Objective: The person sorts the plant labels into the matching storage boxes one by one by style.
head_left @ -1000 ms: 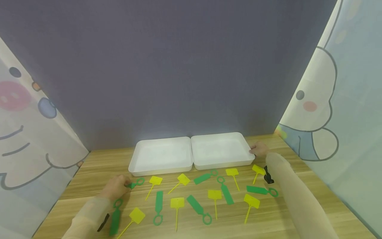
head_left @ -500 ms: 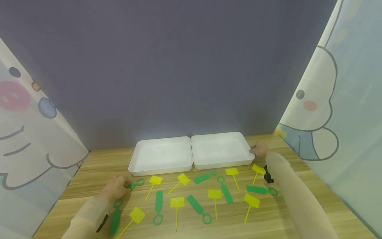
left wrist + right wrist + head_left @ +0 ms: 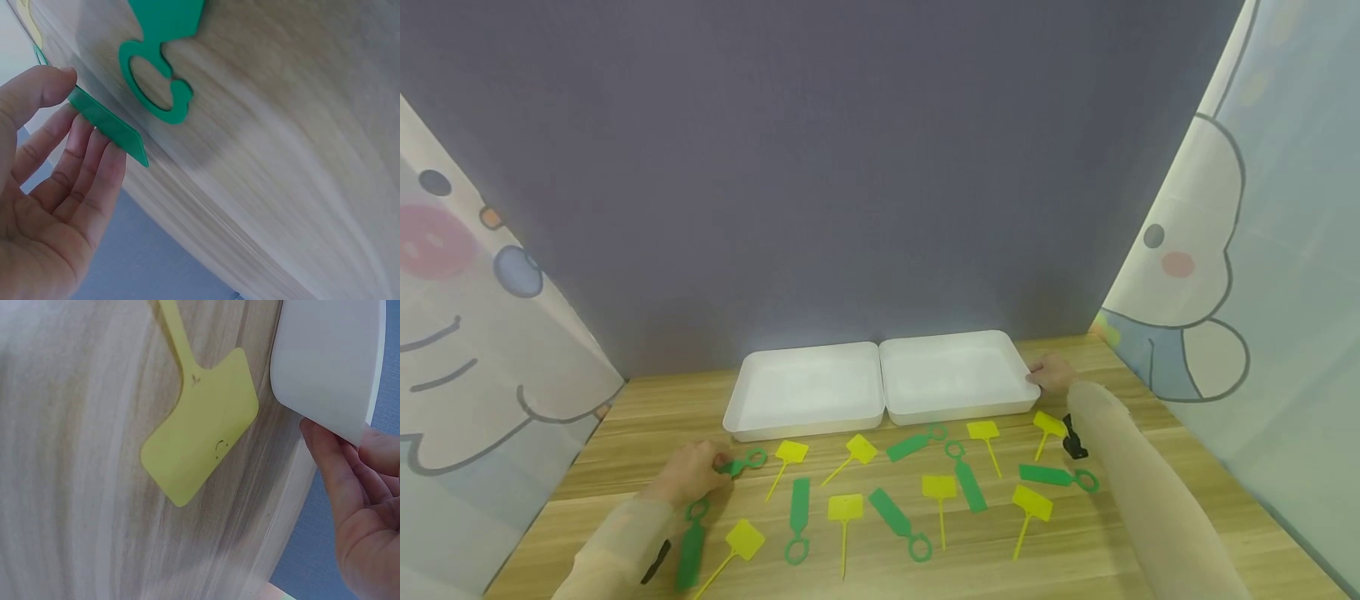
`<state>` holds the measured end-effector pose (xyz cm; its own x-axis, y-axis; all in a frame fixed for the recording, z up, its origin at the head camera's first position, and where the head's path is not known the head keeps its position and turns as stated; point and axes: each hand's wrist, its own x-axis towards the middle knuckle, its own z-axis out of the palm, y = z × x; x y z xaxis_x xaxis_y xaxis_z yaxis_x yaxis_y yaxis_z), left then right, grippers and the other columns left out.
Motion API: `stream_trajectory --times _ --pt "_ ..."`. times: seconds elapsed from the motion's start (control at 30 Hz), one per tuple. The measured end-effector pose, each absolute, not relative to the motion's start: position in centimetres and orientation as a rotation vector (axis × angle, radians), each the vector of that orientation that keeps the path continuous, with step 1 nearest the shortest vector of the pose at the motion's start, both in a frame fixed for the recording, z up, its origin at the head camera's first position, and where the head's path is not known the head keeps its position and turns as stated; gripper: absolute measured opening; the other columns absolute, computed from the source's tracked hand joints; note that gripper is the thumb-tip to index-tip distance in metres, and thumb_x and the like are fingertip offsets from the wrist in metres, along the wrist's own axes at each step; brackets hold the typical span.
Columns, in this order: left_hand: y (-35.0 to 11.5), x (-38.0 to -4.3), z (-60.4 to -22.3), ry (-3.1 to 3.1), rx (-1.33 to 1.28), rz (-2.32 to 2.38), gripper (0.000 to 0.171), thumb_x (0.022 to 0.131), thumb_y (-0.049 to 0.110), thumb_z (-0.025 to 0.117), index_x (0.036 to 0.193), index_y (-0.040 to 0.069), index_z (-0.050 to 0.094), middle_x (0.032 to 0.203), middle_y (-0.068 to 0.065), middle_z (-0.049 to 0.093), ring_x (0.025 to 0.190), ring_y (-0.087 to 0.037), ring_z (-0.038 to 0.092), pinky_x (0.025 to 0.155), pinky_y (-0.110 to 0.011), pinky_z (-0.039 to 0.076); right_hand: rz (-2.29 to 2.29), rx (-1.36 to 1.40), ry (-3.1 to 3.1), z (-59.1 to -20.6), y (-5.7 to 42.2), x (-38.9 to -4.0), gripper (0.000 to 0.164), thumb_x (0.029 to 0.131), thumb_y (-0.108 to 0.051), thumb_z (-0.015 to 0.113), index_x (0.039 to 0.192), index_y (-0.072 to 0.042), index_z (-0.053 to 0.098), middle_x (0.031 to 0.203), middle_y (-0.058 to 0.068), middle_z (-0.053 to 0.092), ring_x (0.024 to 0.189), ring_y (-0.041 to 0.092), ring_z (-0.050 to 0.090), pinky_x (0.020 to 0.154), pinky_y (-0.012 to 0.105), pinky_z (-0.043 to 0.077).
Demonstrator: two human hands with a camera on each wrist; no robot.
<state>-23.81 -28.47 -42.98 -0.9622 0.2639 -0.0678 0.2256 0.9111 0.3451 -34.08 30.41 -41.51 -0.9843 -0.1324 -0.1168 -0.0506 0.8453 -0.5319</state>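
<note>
Green tag (image 3: pixel 106 125) pinched in left hand (image 3: pixel 688 471); right hand (image 3: pixel 1051 372) grips white tray (image 3: pixel 955 377).

There are two white trays, a left tray (image 3: pixel 741 398) and a right tray (image 3: pixel 1021 360), set side by side on the tabletop (image 3: pixel 1150 575). Fifteen flat plastic tags are in view. Eight are yellow tags (image 3: pixel 846 508), each a square head on a thin stem. Seven are green tags (image 3: pixel 798 507), each a long strip ending in a ring.
</note>
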Motion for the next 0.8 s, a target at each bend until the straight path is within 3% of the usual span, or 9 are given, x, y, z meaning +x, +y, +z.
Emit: stream_trajectory --times 0.53,0.8 --pt "-27.2 -22.6 -41.8 3.003 0.467 0.539 0.023 0.069 0.013 0.076 0.089 0.006 0.067 0.086 -0.003 0.066 0.082 -0.022 0.062 0.073 -0.044 0.052 -0.798 -0.072 2.834 -41.3 30.3 -34.2 0.035 0.089 -0.009 0.051 0.114 0.015 0.054 0.109 0.030 0.060 0.093 0.034 0.058 0.085 0.047 0.049" --pt "-26.2 -21.9 -41.8 3.050 0.536 0.543 0.021 0.068 0.013 0.078 0.085 0.009 0.066 0.081 0.000 0.065 0.076 -0.015 0.059 0.068 -0.035 0.053 -0.769 -0.066 2.833 -41.2 30.2 -34.1 0.036 0.090 -0.009 0.051 0.116 0.015 0.053 0.111 0.031 0.058 0.094 0.034 0.057 0.086 0.047 0.048"
